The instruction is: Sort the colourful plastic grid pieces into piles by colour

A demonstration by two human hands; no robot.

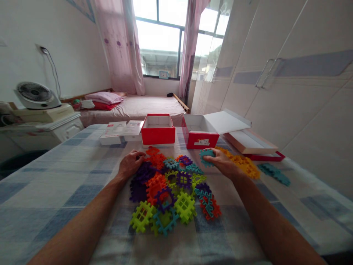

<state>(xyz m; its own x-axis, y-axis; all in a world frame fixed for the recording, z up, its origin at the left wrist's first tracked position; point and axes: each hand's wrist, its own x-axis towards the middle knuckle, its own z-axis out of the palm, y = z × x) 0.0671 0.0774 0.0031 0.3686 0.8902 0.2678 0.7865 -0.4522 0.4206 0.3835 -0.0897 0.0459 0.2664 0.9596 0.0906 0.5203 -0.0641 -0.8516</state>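
Note:
A heap of flat plastic interlocking tiles (pixel 171 191) in orange, purple, green, teal and red lies on the checked tablecloth (pixel 55 184) in front of me. My right hand (pixel 222 163) pinches a teal tile (pixel 206 155) at the heap's far right edge. My left hand (pixel 131 165) rests with curled fingers on the heap's far left edge, touching orange tiles (pixel 156 158) and purple tiles (pixel 145 173); whether it grips one is unclear. To the right lie a row of joined yellow tiles (pixel 245 165) and a row of teal tiles (pixel 274 173).
Two open red boxes (pixel 158 129) (pixel 200 134) stand behind the heap, one with a white lid flap. A flat box lid (pixel 252 143) lies at the right, booklets (pixel 121 130) at the left. Wardrobe doors (pixel 289 92) run close along the right. A fan (pixel 34 95) and a bed (pixel 138 105) are beyond.

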